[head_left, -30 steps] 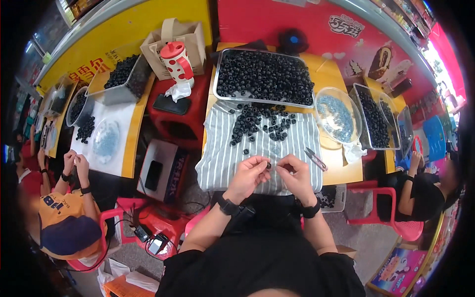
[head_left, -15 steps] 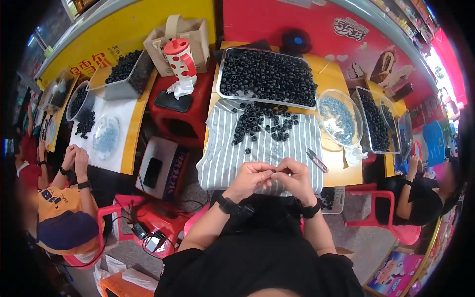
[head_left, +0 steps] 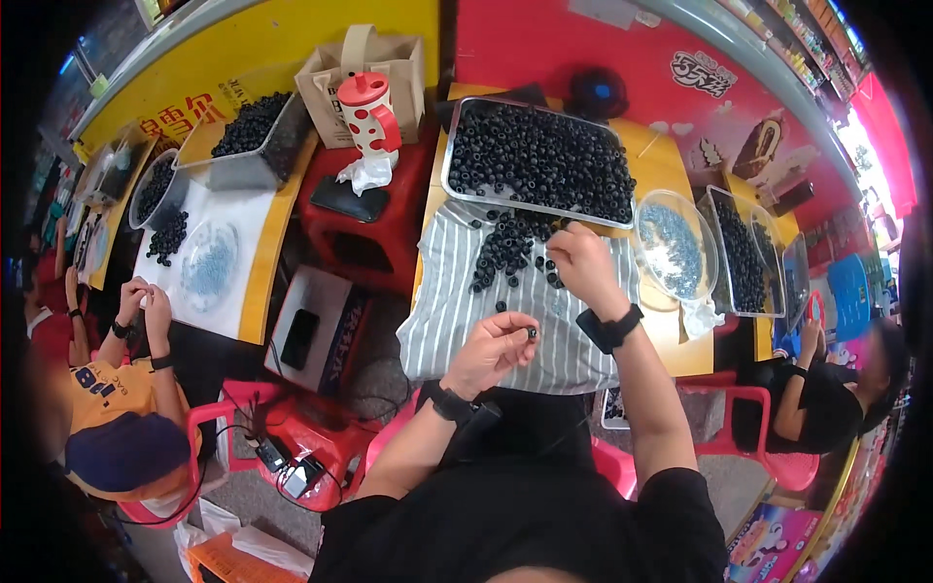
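Fingers of the left hand [head_left: 498, 348] pinch one small black ring-shaped bead [head_left: 532, 333], thumb and forefinger pressed on it just above the near edge of the striped cloth [head_left: 452, 311]. The right hand [head_left: 581, 264] reaches forward over the same cloth to the loose pile of black beads [head_left: 510, 248], its fingertips curled down onto the beads at the pile's right side; whether they have closed on one cannot be told. Both wrists wear dark bands. Beyond the pile, a shallow metal tray [head_left: 540, 161] heaped with more black beads sits on the yellow table [head_left: 671, 335], its near rim touching the cloth. To the right of the right hand stands a clear round bowl [head_left: 674, 245] of pale blue pieces, and further right another tray of dark beads [head_left: 742, 255]. Left of the table, a red stool [head_left: 374, 219] carries a white jug with red dots [head_left: 368, 114] and a dark flat phone [head_left: 345, 199]. At the far left another person's hands [head_left: 144, 303] work beside a white-topped table with a clear dish [head_left: 208, 267].
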`<state>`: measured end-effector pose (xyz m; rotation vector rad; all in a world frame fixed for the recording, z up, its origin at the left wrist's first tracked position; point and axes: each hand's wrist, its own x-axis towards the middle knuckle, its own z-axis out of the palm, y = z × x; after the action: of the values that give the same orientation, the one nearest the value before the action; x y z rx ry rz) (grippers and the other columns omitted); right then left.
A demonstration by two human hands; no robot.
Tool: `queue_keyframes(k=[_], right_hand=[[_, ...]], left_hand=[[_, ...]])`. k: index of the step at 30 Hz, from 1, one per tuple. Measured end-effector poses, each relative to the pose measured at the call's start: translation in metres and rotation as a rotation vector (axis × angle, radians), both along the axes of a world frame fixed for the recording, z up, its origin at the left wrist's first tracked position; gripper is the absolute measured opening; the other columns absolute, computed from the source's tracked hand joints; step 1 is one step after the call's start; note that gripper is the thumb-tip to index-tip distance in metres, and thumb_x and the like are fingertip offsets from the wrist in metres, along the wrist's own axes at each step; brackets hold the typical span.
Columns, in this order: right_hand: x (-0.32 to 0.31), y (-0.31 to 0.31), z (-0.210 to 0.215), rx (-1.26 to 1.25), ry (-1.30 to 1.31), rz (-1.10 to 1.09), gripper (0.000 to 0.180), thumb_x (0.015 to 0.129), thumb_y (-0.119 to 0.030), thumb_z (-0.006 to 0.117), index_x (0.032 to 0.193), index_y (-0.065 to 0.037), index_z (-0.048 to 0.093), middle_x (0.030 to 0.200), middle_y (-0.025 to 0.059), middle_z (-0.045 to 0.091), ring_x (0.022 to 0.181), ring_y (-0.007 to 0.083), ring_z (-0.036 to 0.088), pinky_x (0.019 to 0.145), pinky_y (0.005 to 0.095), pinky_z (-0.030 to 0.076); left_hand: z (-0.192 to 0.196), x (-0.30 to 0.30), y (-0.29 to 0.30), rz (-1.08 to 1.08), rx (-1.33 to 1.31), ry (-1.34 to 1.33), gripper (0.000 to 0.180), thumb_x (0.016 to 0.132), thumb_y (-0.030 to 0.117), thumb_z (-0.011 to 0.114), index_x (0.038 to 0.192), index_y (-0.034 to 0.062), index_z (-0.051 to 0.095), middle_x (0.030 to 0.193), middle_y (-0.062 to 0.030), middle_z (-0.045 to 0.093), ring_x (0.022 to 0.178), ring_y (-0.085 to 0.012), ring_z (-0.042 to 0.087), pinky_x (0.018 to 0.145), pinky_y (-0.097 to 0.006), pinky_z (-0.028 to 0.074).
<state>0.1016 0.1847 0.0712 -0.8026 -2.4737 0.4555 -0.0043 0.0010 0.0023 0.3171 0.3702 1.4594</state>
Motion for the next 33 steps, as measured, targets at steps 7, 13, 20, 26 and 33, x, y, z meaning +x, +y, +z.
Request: queue_keyframes(k=[7,13,20,26,33], right_hand=[[-0.035,0.010,-0.015,0.075,-0.266,-0.013,0.007,0.072,-0.005,0.062,0.079,-0.006,0.064,0.081,0.0124,0.059,0.086,0.0328,0.060,0.073,0.0440,0.049],[-0.016,-0.005,0.011,-0.006,-0.182,0.011,0.005,0.069,-0.004,0.060,0.073,-0.003,0.056,0.078,0.0150,0.058,0.082,0.0356,0.059,0.068,0.0454,0.047],[0.079,-0.057,0.012,-0.169,-0.353,0.018,0.005,0.065,-0.001,0.054,0.070,-0.001,0.055,0.071,0.0208,0.058,0.070,0.0412,0.057,0.062,0.0485,0.045],[0.094,-0.074,-0.008,-0.535,0.004,-0.061,0.013,0.072,-0.003,0.065,0.084,0.001,0.065,0.072,0.0144,0.062,0.062,0.0287,0.061,0.058,0.0364,0.047],[0.101,-0.080,-0.015,-0.311,0.066,-0.183,0.010,0.074,-0.006,0.065,0.083,-0.001,0.067,0.074,0.0156,0.060,0.069,0.0335,0.060,0.062,0.0391,0.047]], left_hand=[[0.000,-0.001,-0.001,-0.024,0.012,-0.019,0.020,0.093,0.003,0.056,0.112,-0.0021,0.058,0.094,-0.0096,0.064,0.075,-0.0152,0.062,0.064,-0.025,0.050],[-0.001,-0.002,-0.002,-0.020,-0.017,0.004,0.020,0.093,0.004,0.056,0.111,-0.0014,0.058,0.094,-0.0091,0.064,0.075,-0.0152,0.062,0.063,-0.025,0.050],[-0.004,0.002,0.000,0.000,-0.020,0.040,0.019,0.093,0.005,0.056,0.111,-0.0005,0.059,0.094,-0.0096,0.064,0.075,-0.0146,0.062,0.062,-0.025,0.050],[-0.002,0.001,0.001,0.024,0.003,0.048,0.019,0.093,0.005,0.055,0.110,-0.0016,0.059,0.092,-0.0101,0.065,0.072,-0.0156,0.062,0.062,-0.025,0.050],[-0.002,0.003,0.002,0.029,-0.013,0.067,0.018,0.092,0.004,0.055,0.109,-0.0022,0.059,0.095,-0.0111,0.063,0.074,-0.0157,0.062,0.063,-0.025,0.049]])
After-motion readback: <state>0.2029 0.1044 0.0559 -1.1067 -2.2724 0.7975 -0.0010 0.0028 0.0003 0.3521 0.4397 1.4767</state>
